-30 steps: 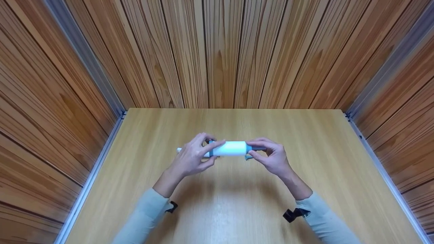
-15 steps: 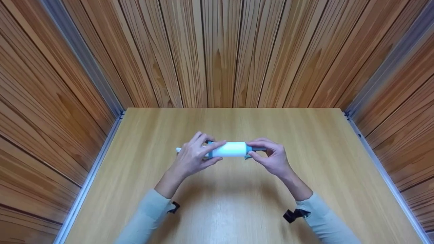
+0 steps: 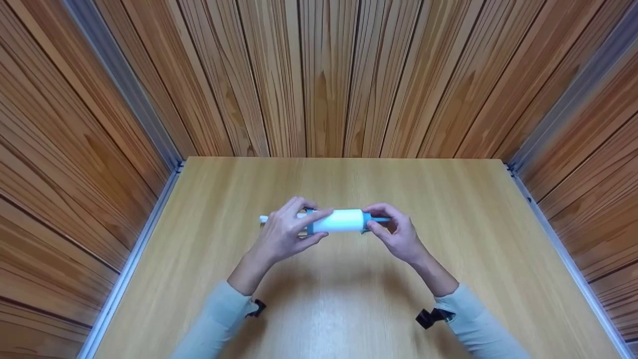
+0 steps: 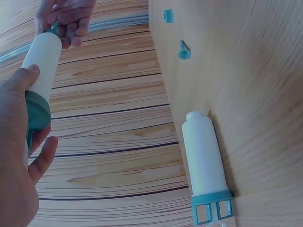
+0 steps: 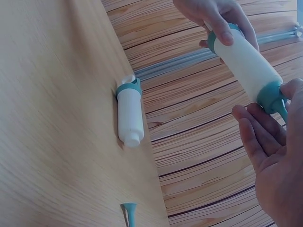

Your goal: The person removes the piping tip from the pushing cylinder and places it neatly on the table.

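Observation:
Level above the table, a white icing syringe (image 3: pixel 344 220) lies across both hands. My left hand (image 3: pixel 283 229) grips its rear end at the teal collar (image 4: pixel 38 111), with the white plunger (image 3: pixel 263 219) jutting out to the left. At the front, my right hand (image 3: pixel 398 234) pinches the teal nozzle cap (image 5: pixel 271 96) between thumb and finger. The slim nozzle tip (image 3: pixel 381 219) points right, past the fingers. A second white syringe (image 4: pixel 204 153) with a teal collar and bare white neck lies on the table, mostly hidden in the head view.
On the table (image 3: pixel 319 304) lie a loose teal nozzle (image 4: pixel 183 51) and a small teal ring (image 4: pixel 168 16). A wood-panelled wall (image 3: pixel 324 80) rises behind the table, with panelled walls and metal rails at both sides. Each wrist bears a black camera mount (image 3: pixel 434 316).
My right hand's fingers have shifted round the nozzle cap, and the nozzle tip now shows more between them. The left hand and syringe have barely moved.

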Demonstrator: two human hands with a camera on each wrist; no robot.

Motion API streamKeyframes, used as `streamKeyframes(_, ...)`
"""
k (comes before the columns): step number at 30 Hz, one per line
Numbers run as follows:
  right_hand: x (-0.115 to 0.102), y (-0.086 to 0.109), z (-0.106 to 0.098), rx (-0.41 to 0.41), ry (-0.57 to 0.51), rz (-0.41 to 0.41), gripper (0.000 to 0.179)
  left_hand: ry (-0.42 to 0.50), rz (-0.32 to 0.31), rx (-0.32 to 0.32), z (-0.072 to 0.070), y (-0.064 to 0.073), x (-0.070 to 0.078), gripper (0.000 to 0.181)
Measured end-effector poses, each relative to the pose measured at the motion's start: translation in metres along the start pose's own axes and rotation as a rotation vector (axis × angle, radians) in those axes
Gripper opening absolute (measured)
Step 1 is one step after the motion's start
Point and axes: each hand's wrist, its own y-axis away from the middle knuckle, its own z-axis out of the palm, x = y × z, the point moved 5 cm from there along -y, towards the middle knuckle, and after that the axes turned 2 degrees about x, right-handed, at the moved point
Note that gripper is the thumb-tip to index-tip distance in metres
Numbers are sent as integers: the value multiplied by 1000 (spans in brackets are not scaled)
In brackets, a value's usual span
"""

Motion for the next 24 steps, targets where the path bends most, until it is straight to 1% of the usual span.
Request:
streamKeyframes(4, -1, 1, 2, 1, 1, 12, 29, -13, 34, 26, -2, 1, 5, 50)
streamKeyframes(9, -2, 2, 3, 3, -23, -19, 27, -7, 56, 45, -4, 1, 10, 49)
streamKeyframes(14, -4, 3, 3, 2, -39, -53, 29, 30, 51, 47, -4, 0, 10, 51)
streamKeyframes(17, -4, 4, 3, 8, -41, -68, 30, 44, 37, 42, -2, 0, 10, 52)
streamKeyframes(24, -6, 6, 3, 6, -45, -89, 31, 31, 9, 18, 1, 3, 11, 50)
